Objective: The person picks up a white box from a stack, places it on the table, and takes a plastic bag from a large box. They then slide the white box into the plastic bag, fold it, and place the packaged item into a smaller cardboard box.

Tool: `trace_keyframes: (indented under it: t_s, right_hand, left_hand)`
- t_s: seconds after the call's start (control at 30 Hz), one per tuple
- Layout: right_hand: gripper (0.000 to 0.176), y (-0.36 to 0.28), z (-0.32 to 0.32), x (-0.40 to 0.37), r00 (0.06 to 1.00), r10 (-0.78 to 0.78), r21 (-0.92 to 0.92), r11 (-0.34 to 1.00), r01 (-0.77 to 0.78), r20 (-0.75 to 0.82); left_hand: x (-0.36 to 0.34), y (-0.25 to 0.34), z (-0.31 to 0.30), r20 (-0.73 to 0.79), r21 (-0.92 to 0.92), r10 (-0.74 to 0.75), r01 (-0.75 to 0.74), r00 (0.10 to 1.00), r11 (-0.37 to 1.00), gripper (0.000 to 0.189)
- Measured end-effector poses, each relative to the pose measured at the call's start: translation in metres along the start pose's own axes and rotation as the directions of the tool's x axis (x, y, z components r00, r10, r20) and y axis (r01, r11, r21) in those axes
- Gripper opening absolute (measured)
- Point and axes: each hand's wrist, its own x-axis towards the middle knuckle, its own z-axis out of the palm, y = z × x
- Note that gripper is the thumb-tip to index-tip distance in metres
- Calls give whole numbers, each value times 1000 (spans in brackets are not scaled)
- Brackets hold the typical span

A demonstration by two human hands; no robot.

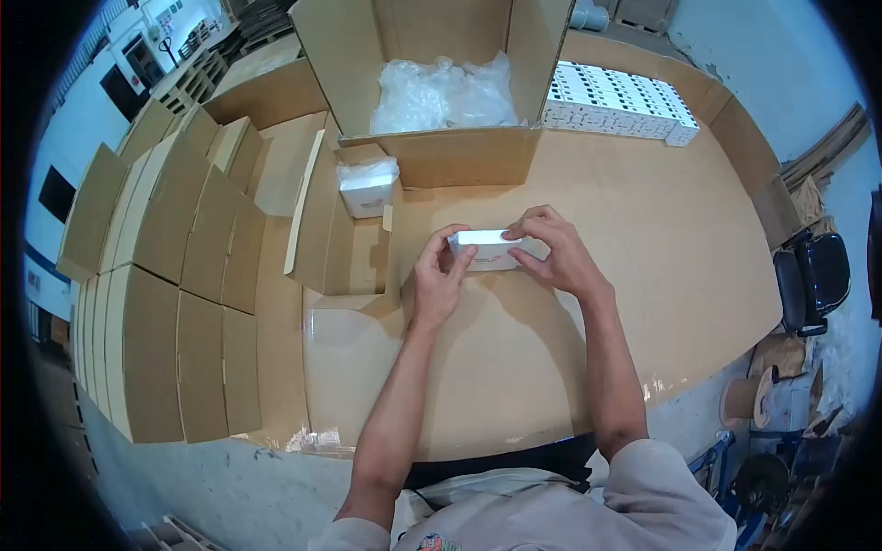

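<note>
Between my two hands is a small white box (493,261), held a little above the cardboard-covered table. My left hand (441,277) grips its left end, thumb on the near side. At the right end, my right hand (555,250) has its thumb and fingers closed on the box. Left of my hands stands an open brown carton (339,262) with its lid flap raised. A white box in clear plastic wrap (367,188) sits at the far end inside that carton, and the near end shows bare cardboard.
Stacked brown cartons (156,230) line the table's left side. At the back, a large open carton (469,161) holds clear bubble wrap (446,95). Rows of small white boxes (620,103) stand at the back right, beside a low cardboard wall (735,138). A black chair (813,275) is off to the right.
</note>
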Motion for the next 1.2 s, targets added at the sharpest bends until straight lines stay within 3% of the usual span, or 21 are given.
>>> trace_keyframes:
  t_s: [0.07, 0.17, 0.27, 0.37, 0.47, 0.57, 0.67, 0.87, 1.07, 1.2]
  right_hand:
    - [28, 5, -2, -2, 999, -49, 22, 999, 49, -20]
    - [27, 1, 9, 0, 999, 20, 179, 984, -11, -49]
    - [24, 8, 13, -1, 992, 60, 258, 966, -30, -109]
    - [23, 18, 21, -5, 979, 123, 344, 937, -60, -164]
    - [21, 20, 31, -6, 952, 160, 413, 910, -40, -260]
    - [22, 17, 42, -5, 939, 200, 528, 849, -24, -279]
    - [25, 12, 63, 9, 890, 249, 695, 712, 99, -382]
    - [28, -3, 72, 50, 885, 240, 680, 725, 109, -398]
    - [30, -29, 95, 99, 871, 169, 730, 630, 264, -461]
    - [30, -31, 111, 115, 891, 147, 753, 602, 264, -430]
  left_hand:
    - [-1, -11, 4, -39, 29, 112, -111, 993, 993, 51]
    - [-13, 18, -1, -81, 232, 247, -223, 966, 947, 56]
    - [-30, 28, 8, -155, 460, 305, -205, 940, 864, 65]
    - [-62, 35, 4, -72, 673, 303, -178, 950, 718, 70]
    - [-93, 45, -7, 235, 803, 222, -317, 946, 505, 67]
    - [-128, 46, -15, 332, 842, 121, -352, 935, 409, 59]
    - [-140, 40, -22, 303, 832, 125, -326, 945, 448, 51]
    - [-136, 36, -25, 286, 802, 145, -319, 947, 504, 46]
    - [-134, 35, -26, 282, 793, 142, -313, 949, 523, 45]
    - [-134, 36, -27, 286, 794, 140, -316, 948, 519, 45]
